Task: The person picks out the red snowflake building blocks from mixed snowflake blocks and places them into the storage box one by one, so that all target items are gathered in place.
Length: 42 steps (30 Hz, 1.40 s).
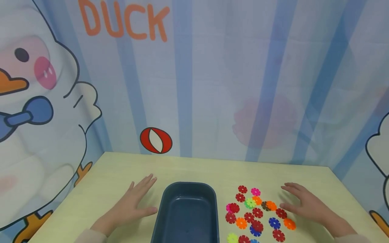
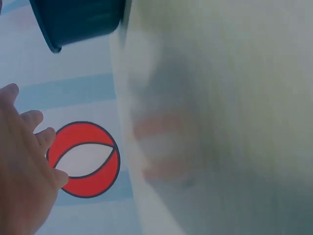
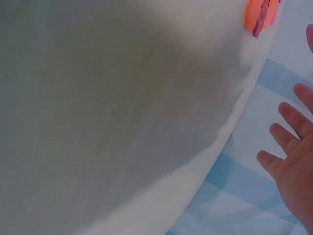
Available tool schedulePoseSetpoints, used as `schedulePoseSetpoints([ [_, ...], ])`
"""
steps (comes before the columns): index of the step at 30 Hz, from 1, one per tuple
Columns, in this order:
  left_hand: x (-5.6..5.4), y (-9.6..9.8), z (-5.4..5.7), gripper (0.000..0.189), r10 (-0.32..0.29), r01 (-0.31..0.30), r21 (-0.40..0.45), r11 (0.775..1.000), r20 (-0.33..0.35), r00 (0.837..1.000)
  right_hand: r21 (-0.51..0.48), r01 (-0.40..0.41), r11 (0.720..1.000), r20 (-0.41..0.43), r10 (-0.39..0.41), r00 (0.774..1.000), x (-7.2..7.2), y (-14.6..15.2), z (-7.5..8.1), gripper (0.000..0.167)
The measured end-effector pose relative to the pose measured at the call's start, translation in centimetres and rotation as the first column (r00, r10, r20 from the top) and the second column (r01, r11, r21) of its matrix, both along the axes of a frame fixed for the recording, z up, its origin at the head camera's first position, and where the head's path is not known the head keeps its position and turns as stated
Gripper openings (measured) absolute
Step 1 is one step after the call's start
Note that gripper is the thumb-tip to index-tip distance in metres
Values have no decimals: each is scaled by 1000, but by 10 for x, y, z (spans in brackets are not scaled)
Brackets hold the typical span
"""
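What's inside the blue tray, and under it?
The blue tray looks bare inside, though its near end is out of frame. It covers whatever is underneath; pale tabletop shows alongside.

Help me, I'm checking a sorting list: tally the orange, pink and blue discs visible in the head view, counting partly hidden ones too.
Orange discs: 4
Pink discs: 2, one partly covered
Blue discs: 3, one partly covered, one lighter and cut off by the picture's lower edge
Total: 9
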State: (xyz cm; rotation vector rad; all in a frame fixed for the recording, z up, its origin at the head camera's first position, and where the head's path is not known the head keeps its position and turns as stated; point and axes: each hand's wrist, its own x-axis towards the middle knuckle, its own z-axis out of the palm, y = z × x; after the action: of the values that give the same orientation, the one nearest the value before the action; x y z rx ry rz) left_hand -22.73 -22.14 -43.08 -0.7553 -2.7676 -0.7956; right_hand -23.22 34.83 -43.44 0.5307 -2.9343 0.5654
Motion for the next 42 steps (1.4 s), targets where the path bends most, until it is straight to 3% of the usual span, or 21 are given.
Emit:
schedulePoseSetpoints([
  [10, 14, 11, -3, 82, -127, 113, 173, 979, 77, 989, -70, -10, 998, 107, 18, 994, 4, -1, -6, 50],
  [16, 18, 15, -1, 78, -136, 98, 221, 970, 166, 977, -61, -25, 998, 161, 34, 986, 2, -5, -6, 43],
  [23, 20, 16, -1, 73, -179, 126, 260, 957, 194, 965, -110, -60, 992, 246, 86, 965, 0, -4, -9, 37],
  [29, 19, 17, -3, 70, -199, 115, 299, 947, 266, 943, -145, -88, 986, 269, 124, 955, -3, -3, -11, 34],
  [34, 20, 19, -4, 68, -238, 146, 322, 935, 266, 934, -155, -105, 982, 283, 146, 948, -4, -2, -11, 29],
  [42, 21, 18, -6, 67, -265, 175, 328, 928, 253, 930, -146, -54, 988, 325, 99, 941, -6, -5, -11, 28],
])
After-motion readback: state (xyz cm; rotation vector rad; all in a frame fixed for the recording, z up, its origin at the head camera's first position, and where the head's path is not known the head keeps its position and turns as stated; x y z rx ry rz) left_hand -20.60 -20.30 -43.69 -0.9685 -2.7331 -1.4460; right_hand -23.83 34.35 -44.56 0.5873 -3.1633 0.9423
